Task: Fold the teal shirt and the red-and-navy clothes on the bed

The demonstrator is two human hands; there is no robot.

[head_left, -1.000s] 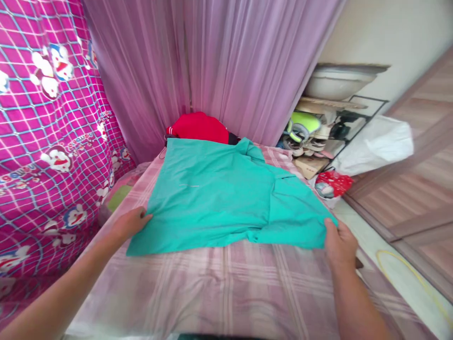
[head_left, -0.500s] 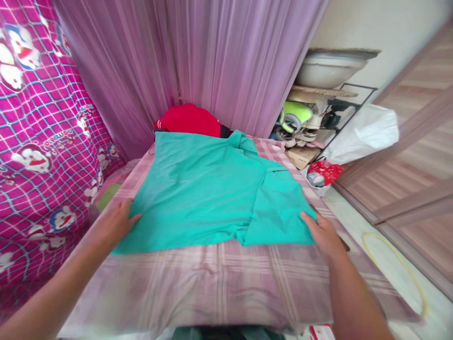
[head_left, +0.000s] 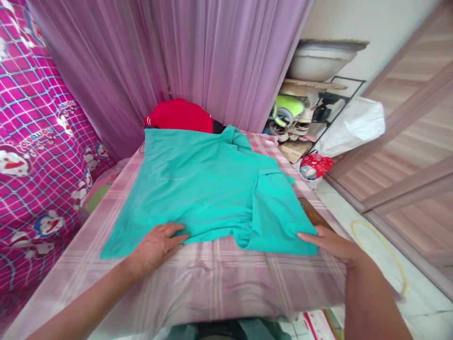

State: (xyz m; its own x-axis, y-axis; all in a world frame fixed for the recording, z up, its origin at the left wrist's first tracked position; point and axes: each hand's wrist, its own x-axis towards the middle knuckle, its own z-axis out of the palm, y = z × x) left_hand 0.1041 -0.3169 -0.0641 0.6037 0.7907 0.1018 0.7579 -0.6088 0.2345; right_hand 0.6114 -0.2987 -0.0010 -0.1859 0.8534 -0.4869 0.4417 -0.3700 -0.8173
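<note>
A teal shirt (head_left: pixel 205 189) lies spread flat on a surface covered by a pink plaid cloth (head_left: pixel 219 283), its right part folded over. My left hand (head_left: pixel 155 245) rests flat, fingers spread, on the shirt's near hem at the middle. My right hand (head_left: pixel 331 243) lies flat with fingers stretched out at the shirt's near right corner, touching the hem. Neither hand holds anything.
A red garment (head_left: pixel 179 115) is bunched behind the shirt against purple curtains (head_left: pixel 170 56). A magenta cartoon-print cloth (head_left: pixel 31 141) hangs at left. At right stand a shoe rack (head_left: pixel 300 118), a white bag (head_left: pixel 354 125), a red bag (head_left: pixel 314 165) and a wooden door (head_left: pixel 414 156).
My left hand slid from the shirt's left edge to the middle of the near hem. My right hand let go of the pinched corner and flattened. The view moved closer.
</note>
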